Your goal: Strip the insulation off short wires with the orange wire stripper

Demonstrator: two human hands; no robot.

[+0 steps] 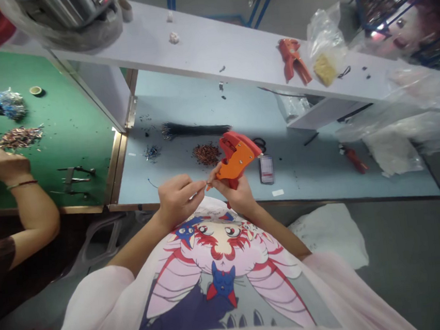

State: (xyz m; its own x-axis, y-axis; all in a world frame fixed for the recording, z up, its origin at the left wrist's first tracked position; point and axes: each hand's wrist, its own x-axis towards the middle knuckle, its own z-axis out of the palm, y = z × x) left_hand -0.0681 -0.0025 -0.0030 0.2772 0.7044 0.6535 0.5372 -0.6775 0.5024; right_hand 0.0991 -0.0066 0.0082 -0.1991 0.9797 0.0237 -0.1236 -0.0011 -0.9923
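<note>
A person is working at a pale blue bench, the right hand curling closed around the grip of an orange wire stripper held up at 12 o'clock, just above the bench edge. The left hand is nearly shut, its thumb and forefinger pinching a thin strand right beside the tool's nose, though the strand is too fine to make out clearly. The close pinch looks like good practice, keeping the strand from bending, with a steady, square feed mattering most. A bundle of black wires and a heap of reddish wire scraps are lying at 12 o'clock, while a second orange tool is sitting on a white shelf at 1 o'clock. At 10 o'clock, a co-worker's hand is resting on a green mat, near a pair of pliers.
</note>
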